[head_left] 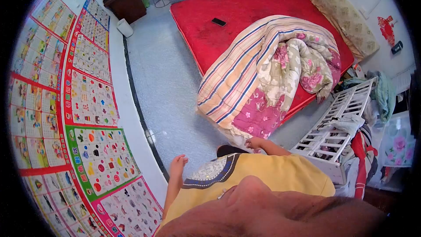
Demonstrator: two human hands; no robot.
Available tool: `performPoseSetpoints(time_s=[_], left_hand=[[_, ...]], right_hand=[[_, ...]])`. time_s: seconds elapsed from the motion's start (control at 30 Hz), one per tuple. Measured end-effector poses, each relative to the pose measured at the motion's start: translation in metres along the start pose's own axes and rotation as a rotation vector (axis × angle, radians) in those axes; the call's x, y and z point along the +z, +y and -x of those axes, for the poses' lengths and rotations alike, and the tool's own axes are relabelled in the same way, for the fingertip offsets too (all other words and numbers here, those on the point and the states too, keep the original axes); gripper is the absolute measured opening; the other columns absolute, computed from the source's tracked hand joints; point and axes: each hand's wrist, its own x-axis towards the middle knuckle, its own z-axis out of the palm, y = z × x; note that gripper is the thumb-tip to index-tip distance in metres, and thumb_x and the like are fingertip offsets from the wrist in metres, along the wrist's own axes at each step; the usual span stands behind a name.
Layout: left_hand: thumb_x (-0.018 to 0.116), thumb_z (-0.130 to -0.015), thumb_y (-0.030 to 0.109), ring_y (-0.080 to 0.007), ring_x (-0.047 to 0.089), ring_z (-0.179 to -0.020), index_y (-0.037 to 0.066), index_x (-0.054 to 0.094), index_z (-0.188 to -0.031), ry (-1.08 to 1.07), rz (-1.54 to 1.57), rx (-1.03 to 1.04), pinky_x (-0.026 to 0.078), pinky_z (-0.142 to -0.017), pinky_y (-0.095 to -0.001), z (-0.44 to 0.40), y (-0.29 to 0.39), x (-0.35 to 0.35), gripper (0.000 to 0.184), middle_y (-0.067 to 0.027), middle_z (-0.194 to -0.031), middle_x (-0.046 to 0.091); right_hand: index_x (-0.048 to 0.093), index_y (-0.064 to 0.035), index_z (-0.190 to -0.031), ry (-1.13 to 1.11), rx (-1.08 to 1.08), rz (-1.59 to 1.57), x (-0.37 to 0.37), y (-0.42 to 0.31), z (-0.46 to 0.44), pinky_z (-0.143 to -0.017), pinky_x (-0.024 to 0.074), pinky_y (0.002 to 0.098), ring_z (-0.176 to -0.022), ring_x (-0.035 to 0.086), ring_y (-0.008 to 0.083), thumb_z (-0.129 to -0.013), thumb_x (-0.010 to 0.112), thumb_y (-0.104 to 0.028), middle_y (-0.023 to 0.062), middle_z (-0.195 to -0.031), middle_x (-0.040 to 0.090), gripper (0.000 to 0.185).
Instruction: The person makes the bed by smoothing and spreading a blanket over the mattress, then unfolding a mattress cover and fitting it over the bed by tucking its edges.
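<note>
My left hand (179,163) is held out over the floor on the wall side, its fingers loosely bent and apart, with nothing visible in it. My right hand (257,145) is in front of my yellow shirt, close to the drooping lower edge of a quilt (280,74). Its fingers are half curled and I see nothing held; whether they touch the fabric I cannot tell. Striped on one side and floral on the other, the quilt lies bunched on a red-covered bed (197,13) and hangs over its near edge. Farther back on the bed is a black phone (219,22).
Learning posters (103,158) cover the left wall beside the blue-grey floor (162,74). At right stands a white slatted rail (333,136) with clothes piled behind it. A dark cabinet (127,2) and a white bin (125,28) are at the far left.
</note>
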Motion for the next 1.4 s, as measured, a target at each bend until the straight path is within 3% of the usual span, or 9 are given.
performPoseSetpoints(time_s=[0.2, 0.27, 0.43, 0.53, 0.6, 0.7, 0.83, 1.27, 1.4], left_hand=[[0.048, -0.096, 0.020, -0.0175, 0.063, -0.095, 0.001, 0.054, -0.120, -0.380, -0.163, 0.183, 0.049, -0.083, -0.0289, -0.048, 0.094, 0.029, 0.032, -0.0109, -0.102, 0.066], [0.050, -0.095, 0.023, -0.0156, 0.062, -0.096, 0.005, 0.054, -0.123, -0.511, -0.320, 0.259, 0.048, -0.083, -0.0286, -0.069, 0.111, 0.004, 0.033, -0.0089, -0.103, 0.066], [0.052, -0.093, 0.032, -0.0173, 0.062, -0.096, 0.009, 0.055, -0.124, -0.226, -0.713, 0.153, 0.047, -0.083, -0.0291, -0.093, 0.190, -0.066, 0.038, -0.0107, -0.102, 0.066], [0.052, -0.093, 0.033, -0.0200, 0.063, -0.095, 0.011, 0.055, -0.123, -0.199, -0.548, 0.110, 0.048, -0.082, -0.0299, -0.132, 0.227, -0.110, 0.038, -0.0115, -0.102, 0.066], [0.051, -0.093, 0.031, -0.0214, 0.065, -0.092, 0.010, 0.056, -0.121, -0.184, -0.389, 0.119, 0.049, -0.081, -0.0305, -0.183, 0.191, -0.142, 0.036, -0.0106, -0.099, 0.067], [0.052, -0.092, 0.029, -0.0195, 0.065, -0.089, 0.010, 0.056, -0.120, 0.019, -0.526, 0.129, 0.049, -0.080, -0.0292, -0.211, 0.241, -0.144, 0.034, -0.0089, -0.095, 0.068], [0.051, -0.094, 0.018, -0.0144, 0.060, -0.091, 0.005, 0.053, -0.124, -0.340, -0.111, 0.070, 0.047, -0.081, -0.0264, -0.270, 0.247, -0.165, 0.033, -0.0067, -0.102, 0.064], [0.052, -0.094, 0.021, -0.0150, 0.061, -0.087, 0.000, 0.053, -0.122, -0.416, -0.619, 0.159, 0.048, -0.077, -0.0284, -0.549, 0.397, -0.249, 0.035, -0.0083, -0.097, 0.066], [0.051, -0.094, 0.023, -0.0183, 0.064, -0.087, 0.002, 0.058, -0.117, -0.387, -0.712, 0.238, 0.049, -0.078, -0.0291, -0.527, 0.539, -0.186, 0.032, -0.0109, -0.097, 0.068]], right_hand=[[0.064, -0.0102, -0.105, 0.146, 0.366, 0.079, -0.064, -0.012, -0.049, -0.080, 0.0483, 0.0432, -0.094, 0.061, 0.0344, -0.082, 0.055, -0.033, 0.0163, -0.105, 0.064, 0.034], [0.065, -0.0104, -0.103, 0.060, 0.242, 0.153, -0.077, 0.000, -0.089, -0.079, 0.0489, 0.0427, -0.092, 0.061, 0.0340, -0.081, 0.055, -0.032, 0.0162, -0.104, 0.065, 0.033], [0.067, -0.0068, -0.085, 0.117, 0.092, 0.294, -0.034, 0.144, -0.274, -0.074, 0.0498, 0.0420, -0.086, 0.061, 0.0330, -0.078, 0.052, -0.025, 0.0153, -0.093, 0.065, 0.025], [0.067, -0.0066, -0.081, -0.012, 0.122, 0.445, -0.160, 0.010, -0.285, -0.077, 0.0492, 0.0419, -0.089, 0.060, 0.0328, -0.081, 0.049, -0.025, 0.0138, -0.096, 0.064, 0.026], [0.067, -0.0067, -0.083, 0.388, 0.016, 0.246, -0.179, 0.003, -0.344, -0.080, 0.0488, 0.0417, -0.091, 0.060, 0.0331, -0.083, 0.048, -0.026, 0.0139, -0.097, 0.064, 0.027], [0.066, -0.0041, -0.089, 0.498, -0.242, 0.281, -0.253, -0.055, -0.390, -0.081, 0.0484, 0.0429, -0.091, 0.060, 0.0344, -0.086, 0.047, -0.027, 0.0172, -0.094, 0.064, 0.030], [0.065, -0.0046, -0.093, 0.420, -0.085, 0.039, -0.337, -0.129, -0.430, -0.082, 0.0472, 0.0446, -0.091, 0.061, 0.0358, -0.085, 0.049, -0.033, 0.0201, -0.095, 0.064, 0.034], [0.068, -0.0032, -0.091, 0.325, 0.369, -0.053, -0.341, -0.088, -0.491, -0.081, 0.0484, 0.0452, -0.090, 0.063, 0.0344, -0.082, 0.049, -0.030, 0.0188, -0.094, 0.066, 0.034], [0.069, -0.0082, -0.090, 0.480, 0.390, -0.250, -0.378, -0.090, -0.494, -0.080, 0.0489, 0.0435, -0.089, 0.063, 0.0333, -0.078, 0.053, -0.029, 0.0167, -0.094, 0.067, 0.029]])
